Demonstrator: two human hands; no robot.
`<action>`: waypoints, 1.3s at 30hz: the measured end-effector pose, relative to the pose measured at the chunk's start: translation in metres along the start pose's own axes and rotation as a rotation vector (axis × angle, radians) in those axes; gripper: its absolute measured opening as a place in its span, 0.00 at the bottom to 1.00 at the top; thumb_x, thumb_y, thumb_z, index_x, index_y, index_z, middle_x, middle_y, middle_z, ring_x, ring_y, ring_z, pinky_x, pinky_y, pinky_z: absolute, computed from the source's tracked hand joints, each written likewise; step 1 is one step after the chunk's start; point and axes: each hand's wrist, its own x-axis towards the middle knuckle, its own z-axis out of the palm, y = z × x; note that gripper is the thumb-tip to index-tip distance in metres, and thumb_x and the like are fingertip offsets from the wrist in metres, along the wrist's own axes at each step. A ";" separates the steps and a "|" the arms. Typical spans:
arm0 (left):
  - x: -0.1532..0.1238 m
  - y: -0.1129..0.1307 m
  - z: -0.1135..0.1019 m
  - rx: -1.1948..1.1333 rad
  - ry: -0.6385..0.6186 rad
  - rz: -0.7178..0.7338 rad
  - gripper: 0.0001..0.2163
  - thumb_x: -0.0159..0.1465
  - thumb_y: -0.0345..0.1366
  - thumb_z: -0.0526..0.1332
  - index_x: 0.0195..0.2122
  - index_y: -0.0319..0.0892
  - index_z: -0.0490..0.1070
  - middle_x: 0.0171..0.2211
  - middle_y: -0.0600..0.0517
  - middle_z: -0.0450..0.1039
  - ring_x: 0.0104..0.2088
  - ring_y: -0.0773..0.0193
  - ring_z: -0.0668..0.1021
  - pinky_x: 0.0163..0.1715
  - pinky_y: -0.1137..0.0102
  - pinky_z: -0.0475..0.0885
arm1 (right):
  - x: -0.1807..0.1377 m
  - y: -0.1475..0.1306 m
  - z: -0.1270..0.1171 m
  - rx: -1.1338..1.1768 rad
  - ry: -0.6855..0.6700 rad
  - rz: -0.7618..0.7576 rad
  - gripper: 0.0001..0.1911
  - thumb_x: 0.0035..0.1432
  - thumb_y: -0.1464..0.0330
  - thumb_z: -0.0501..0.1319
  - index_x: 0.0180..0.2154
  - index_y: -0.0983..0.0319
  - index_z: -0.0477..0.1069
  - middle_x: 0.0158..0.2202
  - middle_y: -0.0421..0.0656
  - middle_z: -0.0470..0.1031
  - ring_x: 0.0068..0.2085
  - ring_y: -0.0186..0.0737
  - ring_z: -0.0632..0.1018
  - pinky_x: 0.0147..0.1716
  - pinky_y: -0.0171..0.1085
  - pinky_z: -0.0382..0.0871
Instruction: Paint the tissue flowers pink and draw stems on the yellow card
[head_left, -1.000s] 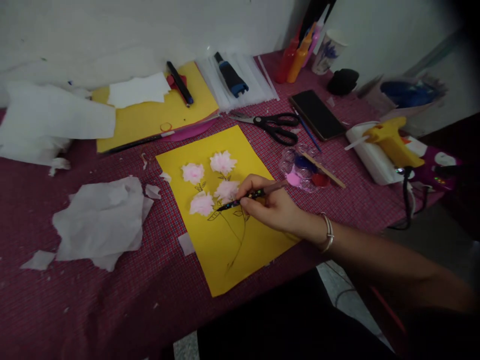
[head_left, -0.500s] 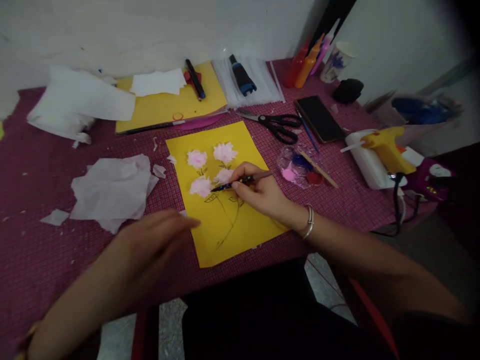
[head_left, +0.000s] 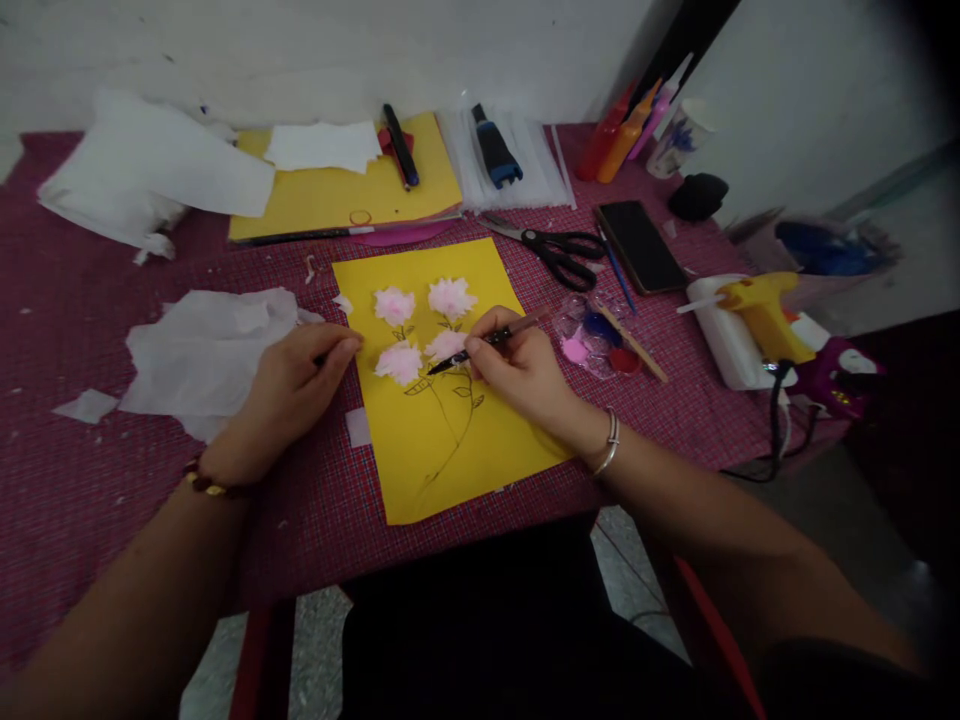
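Note:
My right hand (head_left: 521,372) pinches a dark pen (head_left: 450,361) with a few coloured specks. Its tip points down at the yellow paper (head_left: 420,460), beside the lower pink paper flowers. Several fluffy pink flowers (head_left: 394,306) sit on the sheet, with thin black stems and leaves (head_left: 461,393) drawn below them. My left hand (head_left: 304,380) lies closed by the sheet's left edge, its fingertips near the paper. A small dark bit shows between thumb and fingers, too hidden to name. Under and behind that hand is a pile of thin white tissue paper (head_left: 187,350).
Black scissors (head_left: 559,248), a phone (head_left: 641,247) and a paint palette (head_left: 581,325) with a wooden stick (head_left: 634,343) lie to the right. A yellow glue gun (head_left: 769,305) rests beyond them. Paint bottles (head_left: 622,135) and a paper cup (head_left: 679,140) stand at the back.
My left hand has moved left and away from me, from over the sheet's lower left edge to beside it, and is closed. The pen tip has shifted slightly; the view has shifted a little.

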 end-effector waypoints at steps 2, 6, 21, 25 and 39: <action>0.001 -0.001 -0.001 -0.001 -0.018 0.029 0.15 0.71 0.41 0.50 0.42 0.40 0.73 0.42 0.47 0.77 0.44 0.61 0.76 0.47 0.64 0.69 | 0.000 -0.001 0.001 -0.007 0.000 -0.004 0.06 0.62 0.66 0.58 0.32 0.59 0.64 0.21 0.33 0.61 0.21 0.29 0.64 0.22 0.34 0.56; 0.003 -0.001 -0.001 0.025 -0.036 0.116 0.14 0.71 0.41 0.50 0.40 0.41 0.72 0.44 0.47 0.76 0.46 0.61 0.75 0.51 0.64 0.68 | 0.001 0.000 0.003 -0.018 -0.020 -0.019 0.06 0.62 0.65 0.58 0.33 0.59 0.64 0.23 0.34 0.64 0.22 0.29 0.65 0.22 0.34 0.57; 0.004 0.002 0.003 0.037 -0.070 0.151 0.13 0.71 0.41 0.51 0.43 0.43 0.73 0.47 0.47 0.73 0.49 0.59 0.73 0.55 0.57 0.68 | 0.000 0.004 0.003 -0.023 -0.055 0.009 0.05 0.64 0.66 0.57 0.35 0.59 0.64 0.26 0.36 0.66 0.24 0.30 0.67 0.25 0.34 0.60; 0.004 -0.001 0.005 0.007 -0.067 0.150 0.12 0.70 0.42 0.51 0.42 0.48 0.74 0.46 0.49 0.74 0.48 0.56 0.74 0.53 0.57 0.68 | 0.002 0.005 0.006 -0.026 -0.069 -0.020 0.05 0.64 0.66 0.57 0.34 0.59 0.64 0.25 0.36 0.66 0.25 0.31 0.68 0.26 0.35 0.61; 0.005 -0.002 0.006 0.007 -0.074 0.161 0.13 0.70 0.42 0.51 0.43 0.47 0.74 0.46 0.49 0.74 0.49 0.56 0.75 0.53 0.60 0.67 | -0.002 -0.003 -0.002 -0.008 0.013 0.007 0.06 0.64 0.66 0.57 0.34 0.58 0.63 0.24 0.35 0.65 0.23 0.31 0.67 0.23 0.34 0.59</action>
